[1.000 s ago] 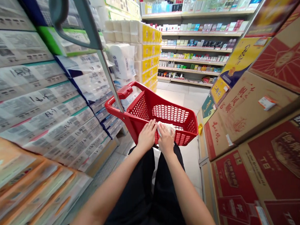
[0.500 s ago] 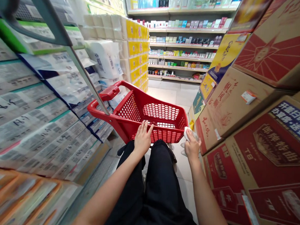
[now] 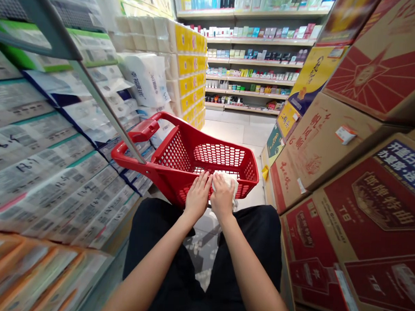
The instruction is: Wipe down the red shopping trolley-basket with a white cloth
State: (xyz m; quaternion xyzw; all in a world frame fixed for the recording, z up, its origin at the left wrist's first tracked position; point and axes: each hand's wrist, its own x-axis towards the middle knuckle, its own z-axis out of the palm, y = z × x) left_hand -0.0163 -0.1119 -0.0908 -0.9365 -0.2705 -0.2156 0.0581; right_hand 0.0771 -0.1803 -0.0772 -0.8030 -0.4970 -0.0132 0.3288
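Note:
A red plastic shopping basket on wheels stands in the aisle in front of me, with nothing visible inside. My left hand lies flat on its near rim, fingers stretched out. Beside it, my right hand is closed on a white cloth pressed against the same rim. The basket's grey pull handle rises up to the upper left. My black trousers fill the bottom of the view.
Stacked tissue packs line the left side of the narrow aisle. Red and brown cardboard cartons are piled on the right. Shelves of small boxed goods stand at the far end, across a tiled floor.
My right hand, which was out at the basket's right corner with the cloth, has come back to the middle of the near rim beside my left hand. My legs have spread apart.

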